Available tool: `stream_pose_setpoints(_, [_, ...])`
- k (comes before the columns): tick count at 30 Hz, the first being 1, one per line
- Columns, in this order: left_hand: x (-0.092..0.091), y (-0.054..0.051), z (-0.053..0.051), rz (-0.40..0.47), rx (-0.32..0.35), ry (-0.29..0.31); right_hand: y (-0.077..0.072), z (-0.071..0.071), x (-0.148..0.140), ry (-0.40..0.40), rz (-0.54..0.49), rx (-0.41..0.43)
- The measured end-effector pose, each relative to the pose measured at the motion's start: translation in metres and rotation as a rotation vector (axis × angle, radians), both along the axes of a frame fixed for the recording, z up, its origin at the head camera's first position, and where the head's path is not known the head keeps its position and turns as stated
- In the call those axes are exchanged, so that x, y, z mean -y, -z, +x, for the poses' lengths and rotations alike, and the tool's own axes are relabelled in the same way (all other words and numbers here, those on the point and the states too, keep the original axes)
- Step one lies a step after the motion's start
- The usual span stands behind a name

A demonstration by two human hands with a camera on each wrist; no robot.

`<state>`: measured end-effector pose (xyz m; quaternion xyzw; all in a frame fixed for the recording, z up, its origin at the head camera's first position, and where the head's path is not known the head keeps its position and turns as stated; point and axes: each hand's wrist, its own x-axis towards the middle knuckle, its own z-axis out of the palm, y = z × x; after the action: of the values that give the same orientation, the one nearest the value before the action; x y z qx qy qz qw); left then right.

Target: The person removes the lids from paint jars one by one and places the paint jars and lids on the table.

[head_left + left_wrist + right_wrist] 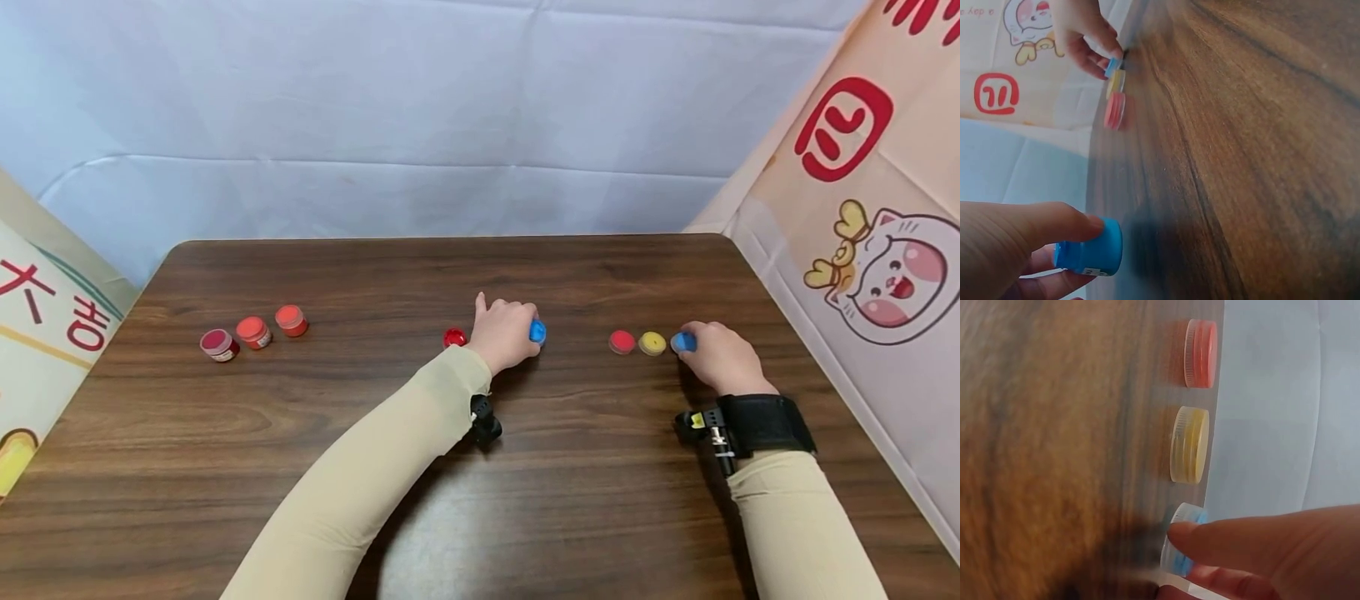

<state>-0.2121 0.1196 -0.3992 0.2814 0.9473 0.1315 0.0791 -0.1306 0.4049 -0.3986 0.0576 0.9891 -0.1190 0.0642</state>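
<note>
Over the worktop (600,517), the left hand (504,333) and right hand (722,358) are both gripping narrowly, the left holding the blue jar (1102,253) upright near the middle, the right pinching the tilted blue lid (1173,555) well to the jar's right, yellow lid (652,343) and red lid (621,342) lying between.

The table (562,517) looks like wood – streaked grain, smooth, with a soft sheen. The blue jar (1107,251) is smooth plastic with a paper-like label (1092,272); the blue cap (1180,514) and yellow cap (1192,450) have translucent plastic rims, the latter's finely ribbed. The backdrop (375,108) is creased cloth, the sleeve (360,475) matt fabric.
</note>
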Motion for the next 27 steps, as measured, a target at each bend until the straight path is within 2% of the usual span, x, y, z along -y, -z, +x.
stream_pose_setpoints(20, [0.0006, 0.0019, -0.0002, 0.005, 0.021, -0.007, -0.0015, -0.0025, 0.0053, 0.028, 0.023, -0.004])
stream_pose_setpoints(27, [0.0064, -0.0059, 0.0023, 0.061, 0.029, 0.020, -0.0018, -0.0008, 0.0037, 0.045, -0.003, 0.043])
